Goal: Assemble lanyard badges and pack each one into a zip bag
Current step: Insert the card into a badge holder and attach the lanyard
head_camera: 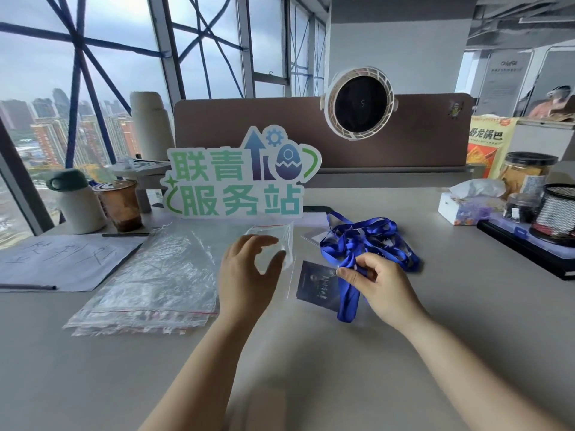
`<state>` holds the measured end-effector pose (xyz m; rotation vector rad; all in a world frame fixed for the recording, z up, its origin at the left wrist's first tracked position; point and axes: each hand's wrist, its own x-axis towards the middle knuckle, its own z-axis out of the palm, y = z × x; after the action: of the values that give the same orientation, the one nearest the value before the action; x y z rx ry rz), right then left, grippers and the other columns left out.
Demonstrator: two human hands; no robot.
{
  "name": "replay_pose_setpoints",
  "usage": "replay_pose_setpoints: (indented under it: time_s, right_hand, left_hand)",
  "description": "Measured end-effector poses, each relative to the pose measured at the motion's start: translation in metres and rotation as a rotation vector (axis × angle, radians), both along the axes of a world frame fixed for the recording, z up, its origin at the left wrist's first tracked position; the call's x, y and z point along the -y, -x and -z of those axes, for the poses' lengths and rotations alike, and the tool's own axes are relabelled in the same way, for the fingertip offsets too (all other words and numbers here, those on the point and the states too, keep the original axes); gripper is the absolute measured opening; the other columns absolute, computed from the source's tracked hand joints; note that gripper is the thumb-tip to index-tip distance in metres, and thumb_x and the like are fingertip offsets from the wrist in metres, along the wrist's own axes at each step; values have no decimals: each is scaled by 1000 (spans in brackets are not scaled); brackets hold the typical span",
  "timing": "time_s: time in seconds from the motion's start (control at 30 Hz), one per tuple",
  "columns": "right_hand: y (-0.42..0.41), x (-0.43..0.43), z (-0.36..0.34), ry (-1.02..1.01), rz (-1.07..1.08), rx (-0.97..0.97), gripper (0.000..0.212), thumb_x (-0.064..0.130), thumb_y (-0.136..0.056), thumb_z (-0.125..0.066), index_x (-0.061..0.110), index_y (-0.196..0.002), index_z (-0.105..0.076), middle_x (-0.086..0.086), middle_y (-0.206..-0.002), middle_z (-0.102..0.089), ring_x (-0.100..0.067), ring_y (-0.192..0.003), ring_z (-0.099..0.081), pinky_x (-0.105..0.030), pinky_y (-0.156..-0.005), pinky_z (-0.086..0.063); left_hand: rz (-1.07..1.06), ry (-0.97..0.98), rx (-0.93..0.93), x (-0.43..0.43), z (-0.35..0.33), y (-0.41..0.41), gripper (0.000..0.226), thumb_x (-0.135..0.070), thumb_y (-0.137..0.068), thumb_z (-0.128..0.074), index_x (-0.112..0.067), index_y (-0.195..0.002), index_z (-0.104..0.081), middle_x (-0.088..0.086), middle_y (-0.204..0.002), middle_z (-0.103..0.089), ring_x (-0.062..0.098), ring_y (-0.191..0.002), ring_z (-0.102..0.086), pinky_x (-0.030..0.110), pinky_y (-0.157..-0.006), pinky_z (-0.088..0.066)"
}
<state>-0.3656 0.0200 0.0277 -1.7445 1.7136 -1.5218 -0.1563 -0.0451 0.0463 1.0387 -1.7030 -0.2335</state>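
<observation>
Head view of a grey surface (pixel 311 368) with both hands at centre frame.

Left hand (pixel 245 275): fingers and thumb curled round a small clear zip bag (pixel 281 241), gripping its near edge, just left of the badge.

Right hand (pixel 385 287): thumb and forefinger pinch a blue lanyard (pixel 348 301) at its upper end. The strap loops down over the right edge of the badge (pixel 317 284), a dark card in a clear sleeve lying flat between the two hands.

Lanyard pile (pixel 379 234): tangled blue straps just above the right hand, right of centre.

Bag stack (pixel 149 281): flat clear zip bags with red seal lines, left of the left hand.

Background: a cut-out sign (pixel 239 181) stands at upper centre, with a round fan (pixel 361 104) above it on a brown partition. A cup (pixel 119 203) and a written sheet (pixel 62 259) lie at left. A tissue box (pixel 457 206) and a mesh holder (pixel 557 209) sit at right.
</observation>
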Motion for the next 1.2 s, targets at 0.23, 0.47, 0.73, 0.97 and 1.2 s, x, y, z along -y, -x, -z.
replay_pose_setpoints:
  time_s: [0.23, 0.47, 0.73, 0.97, 1.2]
  right_hand:
    - [-27, 30, -25, -39, 51, 164, 37, 32, -85, -67, 9, -62, -49, 10, -51, -40, -11, -52, -34, -24, -53, -29]
    - [-57, 48, -8, -76, 129, 240, 42, 31, -85, -67, 10, -59, -41, 5, -51, -33, -13, -51, -27, -22, -47, -21]
    - [-57, 44, -6, -193, 136, 374, 36, 33, -86, -65, 0, -73, -58, -2, -51, -49, -12, -43, -44, -28, -60, -40]
    - [-64, 44, -6, -218, 137, 538, 14, 23, -88, -64, 11, -81, -64, 0, -72, -71, -18, -60, -70, -46, -84, -55]
    - [-68, 41, -1, -260, 83, 149, 9, 22, -91, -59, 22, -82, -62, 0, -91, -71, -20, -89, -65, -35, -82, -50]
  left_hand:
    - [-237, -24, 297, 23, 11, -31, 20, -27, -81, -68, -32, -100, -67, -3, -121, -55, 24, -111, -48, 36, -86, -36]
    - [-188, -195, 333, 34, 26, -38, 37, -25, -90, -58, -30, -127, -57, -6, -138, -44, 20, -117, -51, 35, -97, -41]
    - [-70, -164, 290, 29, 21, -33, 33, -9, -91, -53, -28, -114, -67, -9, -118, -65, 15, -100, -62, 26, -78, -46]
    - [151, 154, 357, 21, 26, -22, 37, 1, -80, -63, -28, -103, -70, -11, -102, -70, 16, -91, -65, 30, -78, -50]
    - [236, 147, 319, 17, 30, -19, 36, 1, -83, -62, -24, -106, -70, -9, -105, -69, 14, -94, -63, 27, -82, -50]
